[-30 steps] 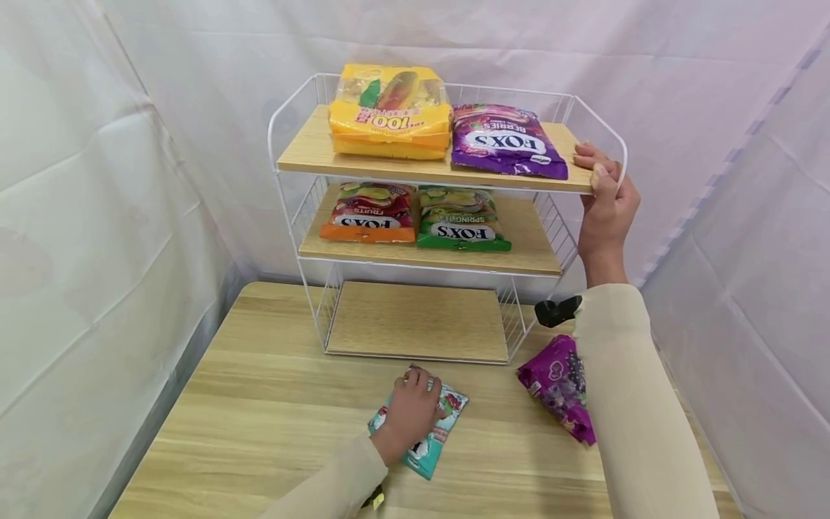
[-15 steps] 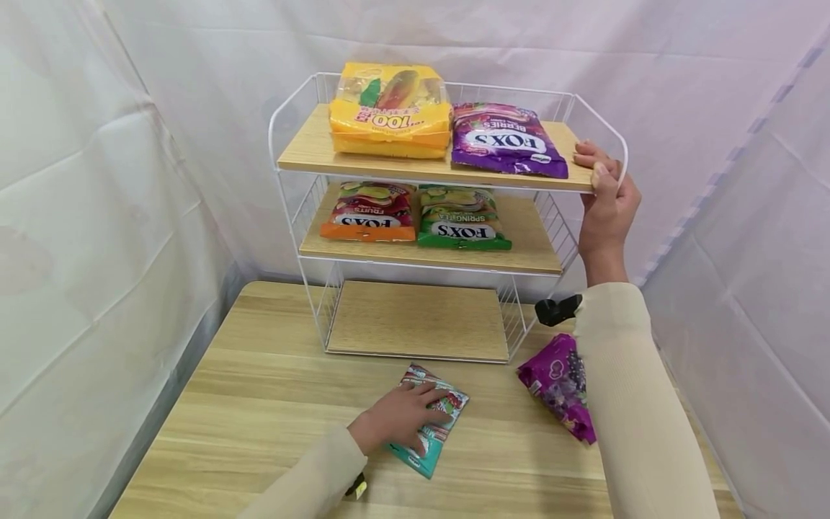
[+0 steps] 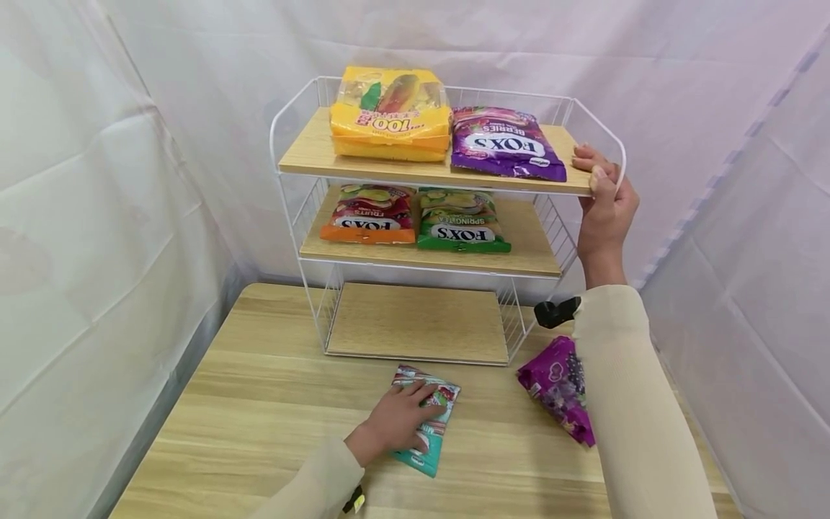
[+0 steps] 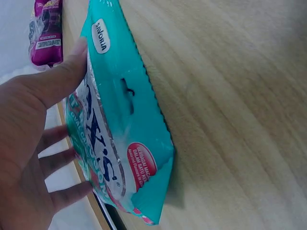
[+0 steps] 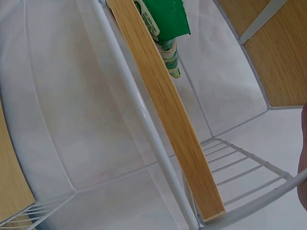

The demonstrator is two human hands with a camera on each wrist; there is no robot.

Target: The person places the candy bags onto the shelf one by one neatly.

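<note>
A teal Fox's candy bag [image 3: 423, 458] lies tilted on the table in front of the rack. My left hand [image 3: 395, 419] rests on it with spread fingers. In the left wrist view the thumb and fingers lie along the printed face of the teal bag [image 4: 125, 96], apart from one another. My right hand [image 3: 607, 213] grips the right front corner of the top shelf [image 3: 389, 171] of a white wire rack, thumb in front and fingers over the board. Only a sliver of the right hand [image 5: 302, 158] shows in the right wrist view.
A yellow mango candy bag [image 3: 389, 126] and a purple Fox's bag [image 3: 507, 143] sit on the top shelf. Red-orange [image 3: 371, 216] and green [image 3: 462, 220] Fox's bags lie on the middle one. A magenta bag [image 3: 558, 389] is partly behind my right sleeve.
My left hand has loosened from a curled hold and spread its fingers over the teal bag. The bag has turned slightly, its far end shifting left. My right hand stays on the shelf.
</note>
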